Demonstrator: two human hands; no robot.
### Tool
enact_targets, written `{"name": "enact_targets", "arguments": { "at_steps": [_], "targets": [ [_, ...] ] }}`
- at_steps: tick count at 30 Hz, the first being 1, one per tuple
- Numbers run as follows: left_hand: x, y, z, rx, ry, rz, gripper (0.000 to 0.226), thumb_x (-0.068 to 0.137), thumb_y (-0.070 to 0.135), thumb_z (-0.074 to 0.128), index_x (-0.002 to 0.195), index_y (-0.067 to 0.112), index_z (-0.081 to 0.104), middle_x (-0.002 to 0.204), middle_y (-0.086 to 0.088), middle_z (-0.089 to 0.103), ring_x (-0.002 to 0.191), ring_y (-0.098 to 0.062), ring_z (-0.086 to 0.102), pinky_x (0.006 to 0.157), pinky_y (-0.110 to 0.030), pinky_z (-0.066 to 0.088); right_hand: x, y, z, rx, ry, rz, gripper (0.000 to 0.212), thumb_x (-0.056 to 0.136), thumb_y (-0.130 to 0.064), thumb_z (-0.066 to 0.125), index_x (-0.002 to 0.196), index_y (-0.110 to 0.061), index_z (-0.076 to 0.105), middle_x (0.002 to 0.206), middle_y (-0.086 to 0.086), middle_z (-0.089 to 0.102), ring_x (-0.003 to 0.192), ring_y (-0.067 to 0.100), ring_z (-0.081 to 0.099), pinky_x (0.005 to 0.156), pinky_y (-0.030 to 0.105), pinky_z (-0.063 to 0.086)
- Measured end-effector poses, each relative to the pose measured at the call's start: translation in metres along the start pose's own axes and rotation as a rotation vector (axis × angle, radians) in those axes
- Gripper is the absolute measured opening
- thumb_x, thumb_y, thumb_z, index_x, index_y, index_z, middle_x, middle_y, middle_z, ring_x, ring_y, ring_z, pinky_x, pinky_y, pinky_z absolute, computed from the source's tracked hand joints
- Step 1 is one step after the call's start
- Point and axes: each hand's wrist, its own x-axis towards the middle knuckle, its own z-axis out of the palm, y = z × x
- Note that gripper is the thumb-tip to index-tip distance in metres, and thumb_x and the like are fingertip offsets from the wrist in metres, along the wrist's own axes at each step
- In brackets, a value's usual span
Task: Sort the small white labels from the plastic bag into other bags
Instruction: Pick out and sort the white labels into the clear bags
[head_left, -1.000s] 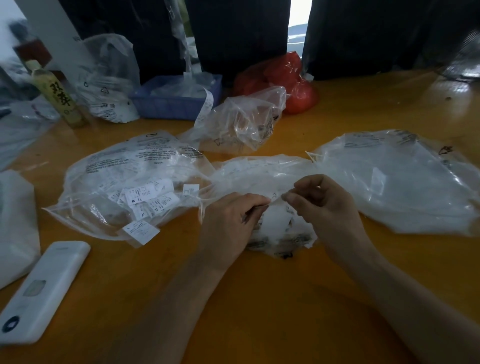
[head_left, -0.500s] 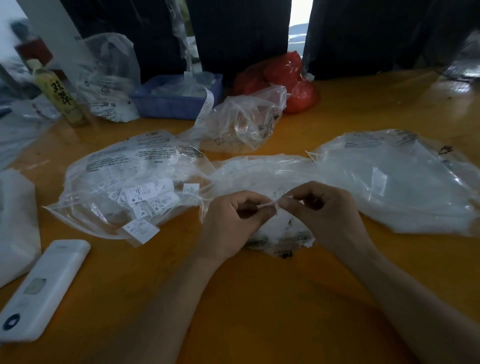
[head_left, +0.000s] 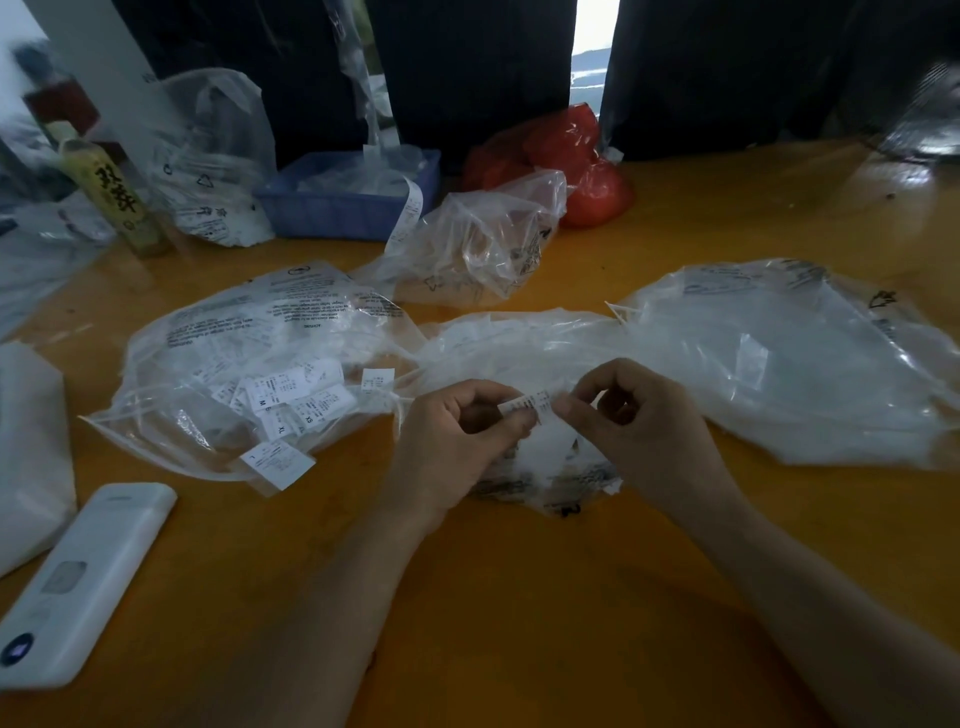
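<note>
Fingers (head_left: 519, 423) of the left hand (head_left: 452, 441) and right hand (head_left: 644, 436) pinch one small label (head_left: 530, 402) above the middle bag (head_left: 519, 343); reading its size seems underway, then dropping it into the matching bag (head_left: 249, 364).

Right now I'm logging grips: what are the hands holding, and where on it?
A small white label, pinched by its two ends: the left hand holds the left end, the right hand the right end.
</note>
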Motion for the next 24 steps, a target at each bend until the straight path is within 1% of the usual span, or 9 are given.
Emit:
{"name": "enact_targets", "arguments": {
  "at_steps": [2,3,6,9,13,16,18,21,24],
  "targets": [
    [-0.0024,0.002,0.0022,0.01,0.007,0.018,0.008,0.091,0.038,0.08,0.098,0.035,0.08,0.091,0.01,0.081,0.081,-0.007,0.077,0.071,-0.016,0.057,-0.0002,-0.0018,0.0012,-0.084,0.007,-0.042,0.015,0.09,-0.04,0.072,0.084,-0.03,0.063,0.074,-0.031,0.057,0.06,0.003,0.05,0.055,0.014,0.041],
    [-0.0032,0.003,0.0032,0.026,0.019,0.031,0.006,0.092,0.04,0.078,0.097,0.038,0.08,0.092,0.013,0.08,0.082,-0.004,0.075,0.071,-0.015,0.056,-0.0001,-0.0027,0.0014,-0.111,0.008,-0.063,0.015,0.09,-0.038,0.073,0.083,-0.03,0.063,0.077,-0.028,0.058,0.062,0.004,0.05,0.057,0.014,0.041],
    [-0.0038,0.0039,0.0055,0.15,0.08,0.113,0.005,0.093,0.039,0.076,0.095,0.041,0.079,0.092,0.019,0.078,0.082,-0.001,0.074,0.072,-0.014,0.056,0.0,-0.0024,0.0019,-0.097,-0.02,-0.064,0.019,0.089,-0.047,0.067,0.083,-0.03,0.062,0.095,-0.017,0.057,0.067,0.007,0.051,0.062,0.017,0.044],
    [-0.005,0.0042,0.0077,0.219,0.164,0.184,0.009,0.091,0.032,0.079,0.1,0.031,0.081,0.09,0.017,0.078,0.082,-0.002,0.074,0.072,-0.016,0.058,0.0001,0.0009,0.0023,-0.058,-0.083,0.011,0.037,0.083,-0.068,0.054,0.082,-0.032,0.062,0.102,-0.015,0.057,0.068,0.006,0.053,0.064,0.021,0.044],
    [-0.008,0.0071,0.0081,0.332,0.221,0.333,0.016,0.091,0.03,0.077,0.101,0.019,0.082,0.089,0.01,0.078,0.079,-0.006,0.073,0.069,-0.021,0.06,0.0011,0.0056,0.0029,-0.099,-0.113,0.04,0.028,0.085,-0.065,0.06,0.085,-0.038,0.067,0.106,-0.016,0.058,0.074,0.009,0.056,0.066,0.023,0.048],
    [-0.0076,0.0099,0.009,0.448,0.227,0.471,0.02,0.09,0.028,0.075,0.098,0.011,0.083,0.086,0.001,0.078,0.076,-0.006,0.07,0.068,-0.02,0.058,0.0012,0.0055,0.0025,-0.029,-0.077,0.04,0.016,0.088,-0.052,0.068,0.087,-0.037,0.07,0.101,-0.017,0.06,0.071,0.008,0.055,0.062,0.019,0.046],
    [-0.0069,0.0107,0.0098,0.501,0.239,0.539,0.021,0.091,0.027,0.075,0.098,0.009,0.083,0.087,-0.002,0.078,0.076,-0.007,0.07,0.07,-0.019,0.058,0.0013,0.005,0.0008,0.084,-0.072,0.076,0.016,0.089,-0.049,0.07,0.089,-0.032,0.072,0.091,-0.024,0.061,0.064,0.003,0.053,0.057,0.014,0.044],
    [-0.0065,0.01,0.0086,0.529,0.273,0.598,0.022,0.09,0.026,0.078,0.098,0.007,0.084,0.087,-0.004,0.078,0.077,-0.012,0.071,0.072,-0.021,0.059,0.0015,0.0049,0.0004,0.142,-0.125,0.139,0.025,0.091,-0.051,0.068,0.094,-0.027,0.075,0.072,-0.033,0.058,0.054,-0.002,0.051,0.051,0.012,0.042],
    [-0.0062,0.0083,0.0083,0.566,0.282,0.65,0.02,0.09,0.024,0.078,0.099,0.007,0.084,0.087,-0.006,0.079,0.079,-0.014,0.072,0.074,-0.02,0.058,0.0017,0.0059,0.0009,0.194,-0.172,0.179,0.027,0.088,-0.059,0.066,0.09,-0.035,0.077,0.073,-0.027,0.06,0.054,0.001,0.047,0.055,0.019,0.042]
  ]
}}
